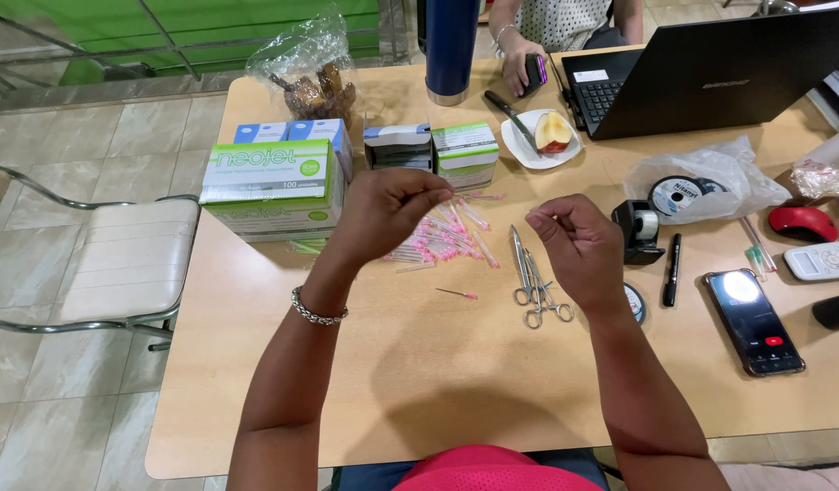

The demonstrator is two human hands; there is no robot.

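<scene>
Holding: left hand (388, 207) and right hand (572, 244) raised over the table (283, 382), fingers pinched narrow as if on a thin thread; nothing visible between them, so contents cannot be told.
Needles: pink-capped pile (447, 238) at 12 o'clock, within reach; one stray (458, 294) nearer.
Scissors: pair (533, 277) at 9 o'clock of right hand.
Boxes: green-white stack (272, 186) at 10 o'clock.

Looked like an office or clinic workroom: wooden table (456, 382) crowded with a laptop (710, 73), needle boxes (274, 186), tape dispenser (638, 232), phone (754, 320), tiled floor (65, 409).
</scene>
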